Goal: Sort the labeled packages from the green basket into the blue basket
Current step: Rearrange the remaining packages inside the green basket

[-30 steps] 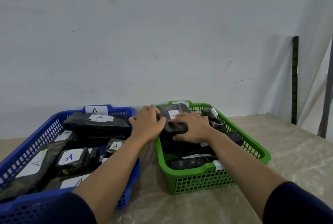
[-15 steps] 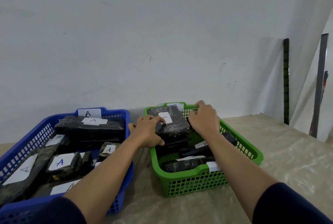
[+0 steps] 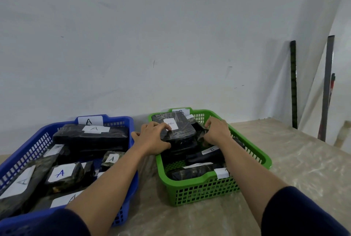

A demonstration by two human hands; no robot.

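The green basket (image 3: 205, 190) stands right of centre and holds several black wrapped packages with white labels. The top package (image 3: 180, 127), labelled B, lies at the basket's back left. My left hand (image 3: 152, 139) grips its left edge, fingers curled over the top and thumb at the side. My right hand (image 3: 216, 131) reaches into the basket just right of that package and grips a crumpled dark package (image 3: 201, 131) there. The blue basket (image 3: 131, 175) on the left is full of black packages labelled A.
Both baskets sit on a beige table (image 3: 284, 169) against a white wall. A dark strip (image 3: 293, 83) and a grey bar (image 3: 327, 87) lean at the right, beyond the table's far right corner. A narrow gap of table separates the two baskets.
My right hand moved from the basket's back rim down into the basket beside the B package. My left hand stayed on that package's left edge. The view shifted slightly.
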